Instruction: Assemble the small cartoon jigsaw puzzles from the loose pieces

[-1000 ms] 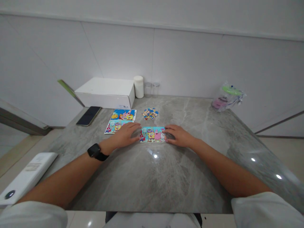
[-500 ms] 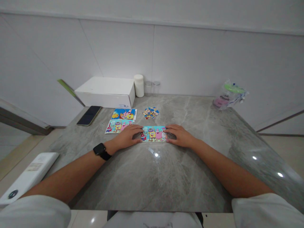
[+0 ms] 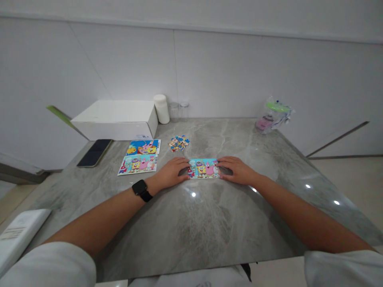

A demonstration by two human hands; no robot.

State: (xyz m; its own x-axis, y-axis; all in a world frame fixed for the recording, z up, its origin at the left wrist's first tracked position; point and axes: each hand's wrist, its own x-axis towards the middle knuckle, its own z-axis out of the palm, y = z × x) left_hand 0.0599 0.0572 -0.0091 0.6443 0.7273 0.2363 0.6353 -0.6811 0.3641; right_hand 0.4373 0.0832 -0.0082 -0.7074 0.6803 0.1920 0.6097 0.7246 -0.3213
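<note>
Flat on the grey table lies a small assembled jigsaw puzzle [image 3: 204, 169] with cartoon figures on a turquoise ground. My left hand [image 3: 173, 172], below a black watch, grips its left edge with thumb and fingers at the corners. On the opposite edge my right hand [image 3: 235, 170] is closed in the same way. To the left is a picture card [image 3: 138, 164] with the same figures. It overlaps a blue picture card [image 3: 144, 147] behind it. A heap of loose puzzle pieces [image 3: 178, 143] lies beyond my left hand.
A phone [image 3: 95, 153] rests at the table's left side, near a white box [image 3: 113, 119]. Behind stand a white bottle [image 3: 162, 109] and two clear jars [image 3: 178, 112]. A plastic bag [image 3: 273, 115] sits at the back right; a white device [image 3: 20, 235] is at the left edge.
Both hands have slid the puzzle to the right across the table, away from the cards. The picture card, partly covered by my left hand before, now shows fully. The view has shifted too.
</note>
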